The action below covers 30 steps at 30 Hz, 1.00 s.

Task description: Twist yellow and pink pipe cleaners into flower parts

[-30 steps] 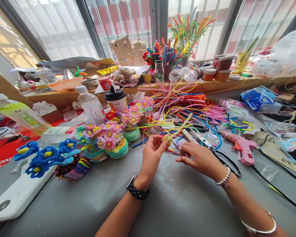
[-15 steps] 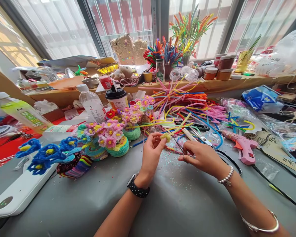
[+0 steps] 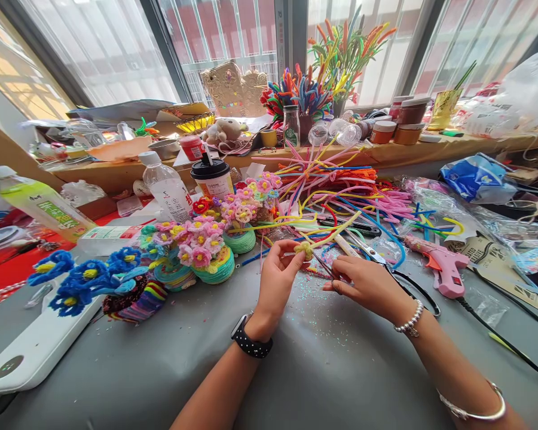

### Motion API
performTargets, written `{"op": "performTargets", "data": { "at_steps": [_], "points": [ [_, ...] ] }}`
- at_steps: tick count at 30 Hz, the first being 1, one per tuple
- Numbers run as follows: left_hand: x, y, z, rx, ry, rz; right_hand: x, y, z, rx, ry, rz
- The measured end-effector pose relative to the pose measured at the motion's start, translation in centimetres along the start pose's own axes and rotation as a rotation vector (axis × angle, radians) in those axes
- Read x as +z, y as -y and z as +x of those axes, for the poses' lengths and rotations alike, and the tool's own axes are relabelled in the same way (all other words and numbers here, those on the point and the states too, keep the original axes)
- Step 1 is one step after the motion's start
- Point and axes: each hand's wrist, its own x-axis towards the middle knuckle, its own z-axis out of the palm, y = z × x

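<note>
Delicately, yellow flower (image 3: pixel 303 251) sits between left hand's (image 3: pixel 280 266) fingertips (image 3: pixel 299 260).

No lettering is coming through legibly: blurred characters are covering the green-yellow bottle (image 3: pixel 49 209), the clear bottle (image 3: pixel 167 188), the paper cup (image 3: pixel 216 183) and the brown packet (image 3: pixel 491 263) (too small or warped to read).

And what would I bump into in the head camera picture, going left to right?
Blue fuzzy flowers, then the black-lidded cup, the left hand, the right hand, and the pink glue gun.
</note>
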Motion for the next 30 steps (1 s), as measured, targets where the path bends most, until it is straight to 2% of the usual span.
{"op": "performTargets", "data": {
  "at_steps": [9,30],
  "points": [
    [-0.04,0.04,0.0,0.015,0.007,0.008,0.06,0.09,0.0,-0.011,0.043,0.049],
    [0.1,-0.15,-0.1,-0.006,0.0,-0.009,-0.08,0.22,-0.06,0.009,0.018,0.035]
  ]
}}
